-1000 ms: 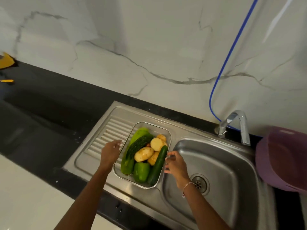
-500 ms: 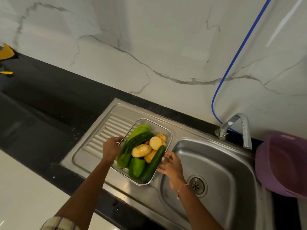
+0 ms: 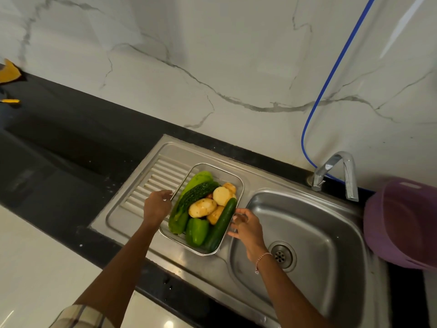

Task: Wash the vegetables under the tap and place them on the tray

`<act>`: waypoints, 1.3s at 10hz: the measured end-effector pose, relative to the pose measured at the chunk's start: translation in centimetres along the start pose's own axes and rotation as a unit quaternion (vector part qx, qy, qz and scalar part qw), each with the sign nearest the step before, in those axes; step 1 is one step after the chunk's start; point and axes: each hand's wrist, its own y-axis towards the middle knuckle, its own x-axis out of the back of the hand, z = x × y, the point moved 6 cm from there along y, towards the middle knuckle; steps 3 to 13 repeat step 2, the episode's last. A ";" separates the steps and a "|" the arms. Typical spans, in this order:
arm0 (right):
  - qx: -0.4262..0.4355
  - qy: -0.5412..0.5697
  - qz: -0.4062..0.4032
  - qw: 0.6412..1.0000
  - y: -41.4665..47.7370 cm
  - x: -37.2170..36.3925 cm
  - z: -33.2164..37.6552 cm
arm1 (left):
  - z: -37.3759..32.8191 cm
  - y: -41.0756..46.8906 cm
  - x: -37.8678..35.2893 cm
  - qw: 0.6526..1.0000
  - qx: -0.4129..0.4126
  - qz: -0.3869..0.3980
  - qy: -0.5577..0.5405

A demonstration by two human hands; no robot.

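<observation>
A steel wire basket [image 3: 222,169] sits on the sink's ribbed drainboard [image 3: 146,183]. It holds a dark cucumber [image 3: 221,224], several potatoes [image 3: 202,207], a bitter gourd [image 3: 196,194] and green peppers [image 3: 196,232]. My left hand [image 3: 156,208] grips the basket's left rim with curled fingers. On the opposite side, my right hand [image 3: 247,229] holds the right rim beside the cucumber. The tap [image 3: 343,171] stands behind the sink basin [image 3: 314,233], with no water running.
A purple plastic tub [image 3: 406,221] stands at the right edge next to the tap. A blue hose [image 3: 331,79] runs up the marble wall. Black countertop [image 3: 71,143] stretches left of the sink, with a yellow object [image 3: 8,72] at its far left end.
My left hand has closed onto the basket's left rim from just beside it. My right hand has stayed at the right rim. The basket sits in about the same spot.
</observation>
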 end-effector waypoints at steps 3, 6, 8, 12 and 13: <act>0.035 -0.037 -0.029 0.998 -0.8 0.6 1.2 | -1.1 -1.3 0.3 0.993 -0.080 -0.086 0.006; 0.035 -0.037 -0.029 0.998 -0.8 0.6 1.2 | -1.1 -1.3 0.3 0.993 -0.080 -0.086 0.006; 0.035 -0.037 -0.029 0.998 -0.8 0.6 1.2 | -1.1 -1.3 0.3 0.993 -0.080 -0.086 0.006; 0.035 -0.037 -0.029 0.998 -0.8 0.6 1.2 | -1.1 -1.3 0.3 0.993 -0.080 -0.086 0.006; 0.035 -0.037 -0.029 0.998 -0.8 0.6 1.2 | -1.1 -1.3 0.3 0.993 -0.080 -0.086 0.006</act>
